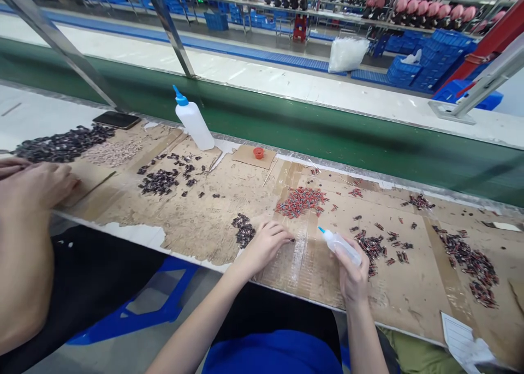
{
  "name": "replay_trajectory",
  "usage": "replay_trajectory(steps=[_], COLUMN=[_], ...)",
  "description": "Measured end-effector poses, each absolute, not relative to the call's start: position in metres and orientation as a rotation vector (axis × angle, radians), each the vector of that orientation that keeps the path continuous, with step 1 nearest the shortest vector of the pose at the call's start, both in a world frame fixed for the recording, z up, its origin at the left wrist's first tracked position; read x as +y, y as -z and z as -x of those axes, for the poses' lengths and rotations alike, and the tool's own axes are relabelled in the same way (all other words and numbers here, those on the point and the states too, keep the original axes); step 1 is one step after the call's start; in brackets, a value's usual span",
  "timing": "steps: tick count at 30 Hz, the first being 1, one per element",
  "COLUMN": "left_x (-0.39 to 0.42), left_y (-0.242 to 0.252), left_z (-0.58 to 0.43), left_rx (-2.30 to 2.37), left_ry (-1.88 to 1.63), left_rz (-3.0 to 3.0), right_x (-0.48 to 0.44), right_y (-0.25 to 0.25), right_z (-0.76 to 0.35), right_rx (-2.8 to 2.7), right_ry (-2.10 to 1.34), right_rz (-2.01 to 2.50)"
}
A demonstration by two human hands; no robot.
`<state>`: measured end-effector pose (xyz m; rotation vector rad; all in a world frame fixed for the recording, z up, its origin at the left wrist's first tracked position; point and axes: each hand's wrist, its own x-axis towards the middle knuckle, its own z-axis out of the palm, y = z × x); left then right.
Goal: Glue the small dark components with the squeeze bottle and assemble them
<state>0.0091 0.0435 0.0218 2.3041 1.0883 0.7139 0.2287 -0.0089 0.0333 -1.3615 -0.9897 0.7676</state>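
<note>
My right hand is wrapped round a small translucent squeeze bottle, its blue nozzle tilted up to the left. On the cardboard-covered bench, my left hand has its fingers together, with a small dark part at the fingertips. Beside that hand lies a pile of small black parts. Beyond both hands is a heap of thin red-and-silver pieces. Right of the bottle, dark parts with red pieces are gathered in a loose pile.
A large white bottle with a blue cap stands at the back, left of a red round cap. More black parts lie to the left, near a phone. A co-worker's hands are at far left. Another pile lies right.
</note>
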Motion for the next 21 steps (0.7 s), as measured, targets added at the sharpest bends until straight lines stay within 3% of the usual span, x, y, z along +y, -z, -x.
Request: replay_trajectory(steps=[6, 21], left_x=[0.036, 0.026], left_y=[-0.016, -0.022], left_z=[0.01, -0.015], left_rx=[1.142, 1.337], left_ry=[-0.787, -0.732], left_rz=[-2.289, -2.103], right_x=[-0.004, 0.003], right_y=[-0.031, -0.031], right_z=[-0.221, -0.191], right_rx=[-0.71, -0.985], right_ry=[-0.884, -0.799], right_rz=[1.307, 1.506])
